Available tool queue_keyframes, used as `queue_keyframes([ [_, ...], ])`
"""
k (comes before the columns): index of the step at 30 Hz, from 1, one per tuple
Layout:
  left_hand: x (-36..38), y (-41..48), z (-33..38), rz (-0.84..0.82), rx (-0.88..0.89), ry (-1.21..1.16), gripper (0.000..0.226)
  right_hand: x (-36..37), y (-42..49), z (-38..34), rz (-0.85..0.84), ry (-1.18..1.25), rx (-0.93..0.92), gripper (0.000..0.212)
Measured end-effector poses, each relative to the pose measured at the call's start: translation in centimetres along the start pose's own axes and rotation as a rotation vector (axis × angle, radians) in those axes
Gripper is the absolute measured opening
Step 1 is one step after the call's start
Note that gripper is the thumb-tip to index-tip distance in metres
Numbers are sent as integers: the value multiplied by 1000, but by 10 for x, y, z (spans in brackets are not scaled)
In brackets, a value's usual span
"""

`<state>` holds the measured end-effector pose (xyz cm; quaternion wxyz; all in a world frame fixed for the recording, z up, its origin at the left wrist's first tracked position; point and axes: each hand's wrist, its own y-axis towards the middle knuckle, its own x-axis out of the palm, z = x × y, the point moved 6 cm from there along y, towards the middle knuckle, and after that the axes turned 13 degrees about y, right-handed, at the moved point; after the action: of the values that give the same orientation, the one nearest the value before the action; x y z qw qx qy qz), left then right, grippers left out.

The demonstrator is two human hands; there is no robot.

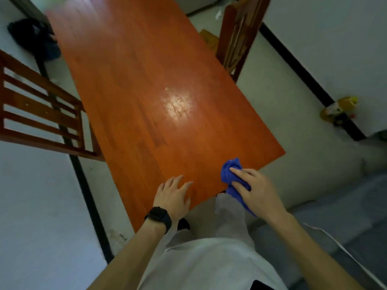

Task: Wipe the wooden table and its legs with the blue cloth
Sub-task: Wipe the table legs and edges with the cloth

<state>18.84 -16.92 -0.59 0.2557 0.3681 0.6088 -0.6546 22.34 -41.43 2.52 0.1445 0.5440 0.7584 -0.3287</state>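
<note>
a person in a pale shirt stands at the near end of a wooden bench [146,91]. their left hand [172,192], a black watch [158,217] on its wrist, lies flat near the bench edge, fingers [178,181] released and spread, holding nothing. their right hand [257,189] is at the near right corner, its fingers grasping a bunched blue cloth [229,170] on the bench top, a tail of it trailing under the palm. further up, a patch of light [178,102] shines on the wood. one wooden chair [41,109] stands at the left, another chair [238,34] at the far right.
</note>
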Motion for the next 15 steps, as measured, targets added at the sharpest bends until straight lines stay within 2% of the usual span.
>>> queue_keyframes([
  [3, 28, -9, -9, -78, 84, 95, 58, 19, -40, 6, 132, 61, 57, 39],
  [6, 59, -27, -15, -123, 92, 141, 65, 46, -83, 11, 207, 113, 117, 37],
  [15, 92, -44, -13, -48, 42, 118, 64, 128, -155, 38, 130, 151, 168, 39],
])
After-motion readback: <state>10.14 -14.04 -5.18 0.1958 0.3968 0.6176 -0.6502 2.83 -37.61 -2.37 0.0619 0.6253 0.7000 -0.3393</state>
